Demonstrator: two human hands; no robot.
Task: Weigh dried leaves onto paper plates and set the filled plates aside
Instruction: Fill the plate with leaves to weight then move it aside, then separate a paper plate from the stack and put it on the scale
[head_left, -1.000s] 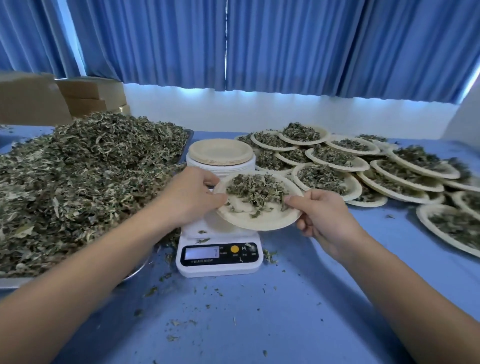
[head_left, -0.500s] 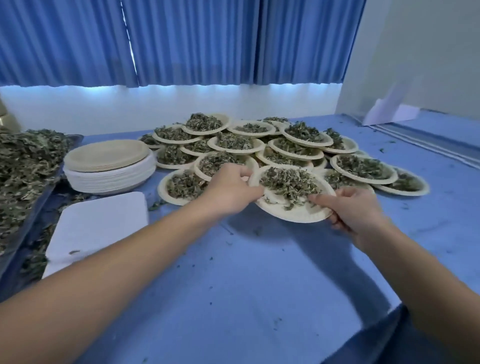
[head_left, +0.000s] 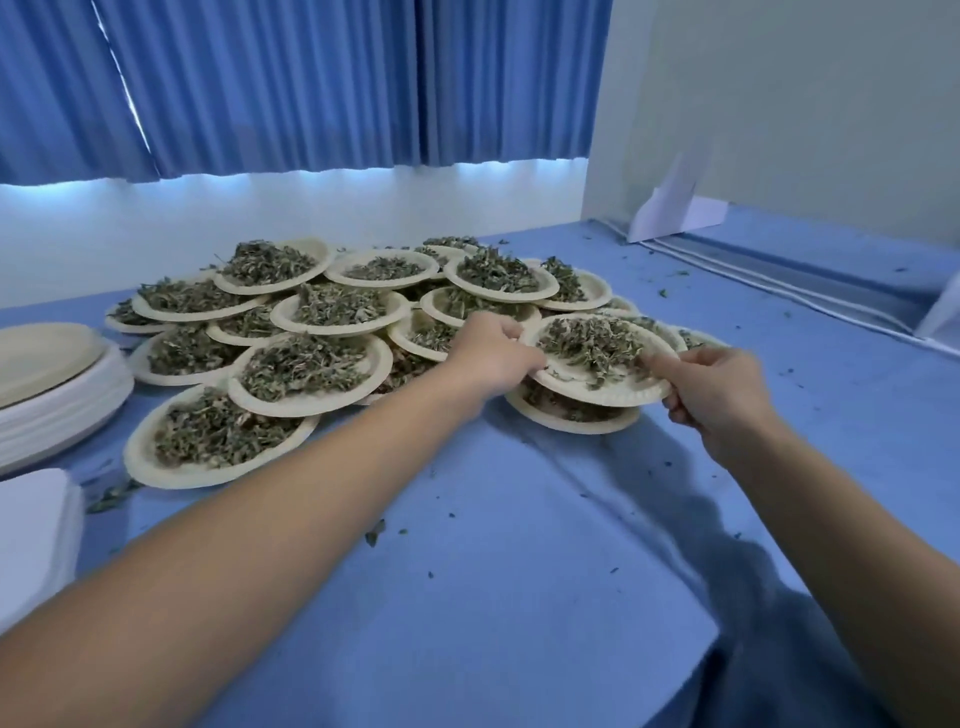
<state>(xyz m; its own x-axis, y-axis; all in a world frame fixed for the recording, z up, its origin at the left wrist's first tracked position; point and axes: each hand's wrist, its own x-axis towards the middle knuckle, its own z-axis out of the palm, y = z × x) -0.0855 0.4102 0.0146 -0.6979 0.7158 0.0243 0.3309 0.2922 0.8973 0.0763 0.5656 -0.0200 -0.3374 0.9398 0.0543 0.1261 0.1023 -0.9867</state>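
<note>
A beige paper plate (head_left: 618, 392) heaped with dried green leaves (head_left: 592, 343) is held level between both hands. My left hand (head_left: 491, 356) grips its left rim and my right hand (head_left: 711, 397) pinches its right rim. The plate hovers just over another filled plate (head_left: 571, 418) at the right front of the group. Several filled plates (head_left: 311, 364) lie overlapping on the blue tablecloth (head_left: 493, 571) behind and to the left.
A stack of empty paper plates (head_left: 52, 384) stands at the far left, and the white corner of the scale (head_left: 36, 535) shows at the left edge. Leaf crumbs dot the cloth. A wall and white cables (head_left: 779, 280) border the right side.
Both hands lifted the filled plate off the scale and carried it right, over the group of filled plates. My view turned right, so the leaf heap is out of sight.
</note>
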